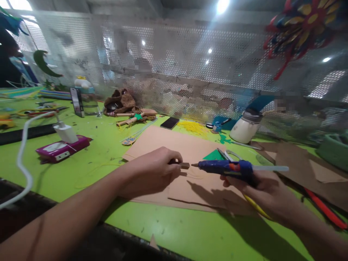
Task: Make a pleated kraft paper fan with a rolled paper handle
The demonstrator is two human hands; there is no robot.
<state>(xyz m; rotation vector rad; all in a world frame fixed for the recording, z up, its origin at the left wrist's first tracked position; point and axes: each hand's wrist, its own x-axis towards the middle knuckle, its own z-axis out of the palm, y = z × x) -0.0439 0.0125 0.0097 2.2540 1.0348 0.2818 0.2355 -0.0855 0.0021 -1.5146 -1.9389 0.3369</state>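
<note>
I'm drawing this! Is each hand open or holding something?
Left hand: closed, holding a small brown piece.
Right hand: closed, holding a blue glue gun.

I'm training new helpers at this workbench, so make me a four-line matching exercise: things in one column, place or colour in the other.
1. Glue gun
2. Brown piece
3. Socket block
4. Small star

A. Green
B. In the right hand
C. Purple, with a white plug in it
D. In the left hand

Pairs: 1-B, 2-D, 3-C, 4-A
</note>
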